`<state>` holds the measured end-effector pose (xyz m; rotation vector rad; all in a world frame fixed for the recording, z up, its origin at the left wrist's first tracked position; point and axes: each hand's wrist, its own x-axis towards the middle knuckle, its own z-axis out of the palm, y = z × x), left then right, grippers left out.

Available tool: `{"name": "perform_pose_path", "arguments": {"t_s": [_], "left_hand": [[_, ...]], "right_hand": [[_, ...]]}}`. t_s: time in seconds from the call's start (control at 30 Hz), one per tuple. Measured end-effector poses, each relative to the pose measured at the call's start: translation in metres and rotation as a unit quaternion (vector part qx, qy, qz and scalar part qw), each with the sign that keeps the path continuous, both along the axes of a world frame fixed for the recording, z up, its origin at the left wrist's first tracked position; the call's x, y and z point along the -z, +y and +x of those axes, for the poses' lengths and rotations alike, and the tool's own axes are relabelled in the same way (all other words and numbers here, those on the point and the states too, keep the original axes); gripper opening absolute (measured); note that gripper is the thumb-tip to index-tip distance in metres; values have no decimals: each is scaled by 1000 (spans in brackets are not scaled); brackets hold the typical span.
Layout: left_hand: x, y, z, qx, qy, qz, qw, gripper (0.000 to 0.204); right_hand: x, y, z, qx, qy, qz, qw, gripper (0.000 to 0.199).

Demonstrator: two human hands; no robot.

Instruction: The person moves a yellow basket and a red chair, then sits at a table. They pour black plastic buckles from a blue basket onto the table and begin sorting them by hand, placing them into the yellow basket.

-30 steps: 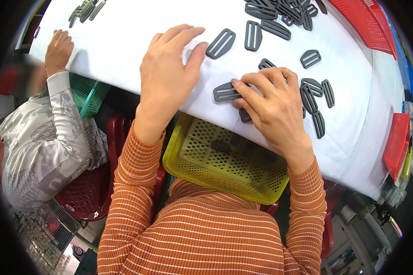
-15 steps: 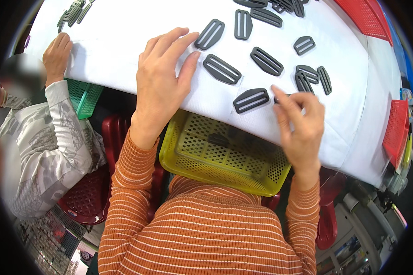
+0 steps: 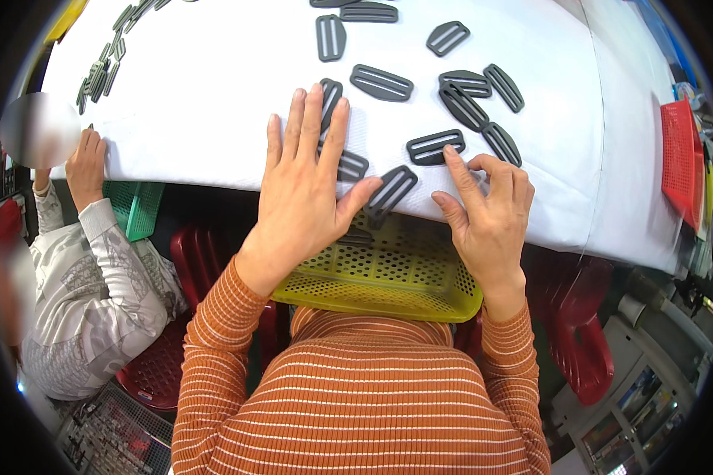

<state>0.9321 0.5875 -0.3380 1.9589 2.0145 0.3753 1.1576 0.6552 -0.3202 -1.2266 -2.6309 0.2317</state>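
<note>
My left hand (image 3: 305, 174) is open, palm down, fingers spread over two dark grey plastic strap buckles, one of them a slotted buckle (image 3: 352, 165) partly hidden beneath it. By its thumb, a blurred buckle (image 3: 392, 195) tilts over the table's front edge above a yellow-green perforated basket (image 3: 372, 299). Inside the basket lies another dark buckle (image 3: 355, 237). My right hand (image 3: 493, 214) is open, thumb apart, with the index fingertip touching the end of a buckle (image 3: 434, 148) on the white tabletop.
Several loose buckles (image 3: 382, 82) are scattered farther back on the white-covered table (image 3: 222, 95). At the left, a co-worker's hand (image 3: 87, 168) rests near a small pile of buckles (image 3: 99, 77), above a green basket (image 3: 139, 207). A red basket (image 3: 680, 158) stands at the right edge.
The view has shifted. My left hand has come down over buckles near the front edge, and a buckle now tips above the basket. My right index finger has moved onto another buckle.
</note>
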Motion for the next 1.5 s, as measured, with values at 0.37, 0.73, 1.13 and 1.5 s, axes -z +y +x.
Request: {"name": "perform_pose_path", "arguments": {"t_s": [0.37, 0.73, 1.13, 1.5], "left_hand": [[-7, -10, 12, -1, 6, 1, 1000, 82], [-11, -35, 18, -10, 0, 72, 997, 83], [-10, -25, 18, -1, -21, 27, 999, 87], [-29, -38, 26, 150, -188, 63, 969, 59]], "right_hand": [[3, 30, 0, -75, 76, 78, 991, 20], [-19, 8, 7, -13, 120, 122, 985, 21], [-10, 11, 28, 51, 33, 55, 997, 33], [-18, -6, 44, -32, 160, -55, 985, 25]]}}
